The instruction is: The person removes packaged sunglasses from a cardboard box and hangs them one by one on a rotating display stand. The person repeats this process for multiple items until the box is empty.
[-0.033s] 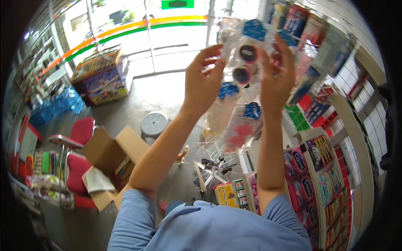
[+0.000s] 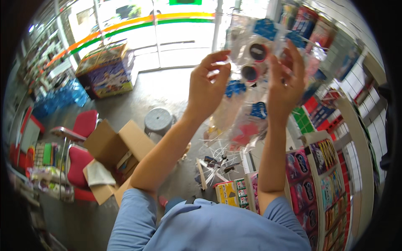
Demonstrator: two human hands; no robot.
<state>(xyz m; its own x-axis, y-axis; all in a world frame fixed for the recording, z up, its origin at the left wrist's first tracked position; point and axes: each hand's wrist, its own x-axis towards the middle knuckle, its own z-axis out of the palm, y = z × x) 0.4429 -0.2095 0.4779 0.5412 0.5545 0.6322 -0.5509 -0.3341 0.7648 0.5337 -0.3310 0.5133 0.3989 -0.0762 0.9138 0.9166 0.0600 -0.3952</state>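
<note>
Clear plastic packets with blue header cards point(image 2: 265, 29) hang on the wire rack in front of me. One holds dark round pieces with red rims point(image 2: 258, 52). My left hand point(image 2: 209, 83) is raised at the packet's left edge, its thumb and index finger apart. On the other side, my right hand point(image 2: 285, 85) is held up with thumb and fingers spread, overlapping the packet's right edge. Whether its fingertips touch the film is unclear. Below hang more clear packets, one with a pink-red piece point(image 2: 243, 134) inside.
An open cardboard box point(image 2: 102, 144) stands at the lower left beside red chairs point(image 2: 79, 167). Near it is a grey round stool point(image 2: 159, 120). Wire hooks point(image 2: 220, 165) stick out below the packets. Shelves of packaged goods point(image 2: 299, 180) line the right side. Glass doors point(image 2: 184, 46) are ahead.
The whole view has shifted slightly, so the hands and packets appear a little farther right and lower. The hands keep nearly the same pose around the packet.
</note>
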